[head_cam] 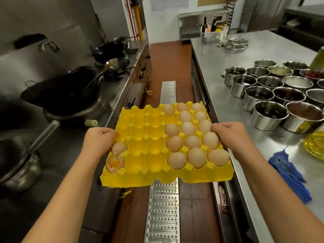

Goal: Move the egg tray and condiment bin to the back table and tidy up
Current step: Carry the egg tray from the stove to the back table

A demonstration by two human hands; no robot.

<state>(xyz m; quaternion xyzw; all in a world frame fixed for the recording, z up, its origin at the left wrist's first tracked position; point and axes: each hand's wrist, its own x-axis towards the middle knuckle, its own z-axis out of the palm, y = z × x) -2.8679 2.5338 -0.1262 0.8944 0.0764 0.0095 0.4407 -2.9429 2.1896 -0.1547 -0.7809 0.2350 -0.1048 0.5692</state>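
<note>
A yellow egg tray (145, 148) is held level in the aisle, above the floor drain. My left hand (99, 140) grips its left edge and my right hand (231, 135) grips its right edge. Several brown eggs (188, 128) fill the tray's right half. One whole egg (119, 147) and a cracked egg (114, 163) showing yolk sit at its near left corner. A clear condiment bin (213, 35) with bottles stands at the far end of the steel table (228, 71) on the right.
Several steel pots (268, 115) crowd the right table, with a blue cloth (289, 172) and a wire rack (236, 43) on it. Woks (64, 93) and pans line the stove on the left. A metal drain grate (164, 213) runs down the narrow aisle.
</note>
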